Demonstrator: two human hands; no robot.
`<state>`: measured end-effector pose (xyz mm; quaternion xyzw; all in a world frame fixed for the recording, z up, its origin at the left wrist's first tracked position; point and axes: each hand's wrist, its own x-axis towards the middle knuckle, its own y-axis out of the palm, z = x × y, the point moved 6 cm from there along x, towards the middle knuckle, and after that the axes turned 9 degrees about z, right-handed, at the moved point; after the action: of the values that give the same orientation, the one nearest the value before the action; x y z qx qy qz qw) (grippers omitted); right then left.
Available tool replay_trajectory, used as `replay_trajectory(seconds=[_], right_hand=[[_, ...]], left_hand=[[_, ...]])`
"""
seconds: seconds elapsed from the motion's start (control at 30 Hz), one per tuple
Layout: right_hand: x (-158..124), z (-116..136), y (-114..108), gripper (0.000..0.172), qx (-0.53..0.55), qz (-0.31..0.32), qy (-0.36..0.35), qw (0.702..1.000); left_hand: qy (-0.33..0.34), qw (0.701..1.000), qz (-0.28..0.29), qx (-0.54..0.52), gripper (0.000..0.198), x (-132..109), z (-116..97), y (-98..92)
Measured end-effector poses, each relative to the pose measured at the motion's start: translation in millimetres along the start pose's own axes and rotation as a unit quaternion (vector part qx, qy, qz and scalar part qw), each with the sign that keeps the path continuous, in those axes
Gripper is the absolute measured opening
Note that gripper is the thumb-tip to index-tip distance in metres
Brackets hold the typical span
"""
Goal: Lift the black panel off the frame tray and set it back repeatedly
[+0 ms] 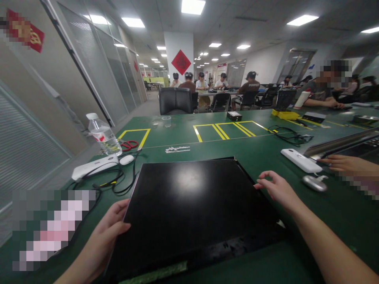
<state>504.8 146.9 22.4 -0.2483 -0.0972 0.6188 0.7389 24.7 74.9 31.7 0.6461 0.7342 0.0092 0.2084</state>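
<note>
Under bright ceiling lights (193, 6), a glossy black panel (189, 213) lies on the near side of a green counter (251, 156). The left hand (109, 227) pinches its left edge; the right hand (276, 189) is at the right edge, though whether its grip pinches cannot be told.

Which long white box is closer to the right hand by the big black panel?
The white box on the right, beyond the right hand, beside a rounded silver gadget. The other box lies left, beside the bottle.
</note>
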Motion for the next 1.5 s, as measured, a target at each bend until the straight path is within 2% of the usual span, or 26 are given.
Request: replay_trajectory(seconds=[0.23, 0.4, 0.53, 0.7, 0.93, 1.33, 1.5], right_hand=[[-6.6, 9.2, 3.4, 0.017, -0.152, -0.011, -0.014, 0.988], [-11.2, 15.9, 6.5, 0.016, -0.206, -0.013, -0.024, 0.978], [-12.7, 17.3, 9.0, 0.017, -0.214, -0.010, -0.040, 0.976], [-12.7, 16.9, 9.9, 0.017, -0.222, -0.011, -0.048, 0.974], [-11.4, 19.2, 9.6, 0.015, -0.231, -0.009, -0.062, 0.971], [-8.1, 14.4, 7.4, 0.016, -0.218, -0.002, -0.050, 0.975], [-4.1, 8.5, 6.1, 0.017, -0.203, 0.010, -0.036, 0.979]], left_hand=[[-0.007, 1.000, 0.022, 0.006, 0.055, 1.9, 1.4, -0.8], [-0.007, 1.000, 0.019, 0.004, 0.055, 3.5, 3.3, -0.2], [-0.006, 1.000, -0.008, 0.005, 0.054, 2.7, 4.8, -1.7], [-0.041, 0.999, -0.006, -0.012, 0.050, 2.6, 11.5, -4.4], [-0.025, 0.999, -0.018, -0.029, 0.054, 9.9, 17.4, -13.0], [-0.026, 0.999, -0.028, -0.036, 0.057, 5.8, 12.6, -9.2], [-0.027, 0.999, -0.006, -0.019, 0.056, 4.2, 8.1, -5.4]])
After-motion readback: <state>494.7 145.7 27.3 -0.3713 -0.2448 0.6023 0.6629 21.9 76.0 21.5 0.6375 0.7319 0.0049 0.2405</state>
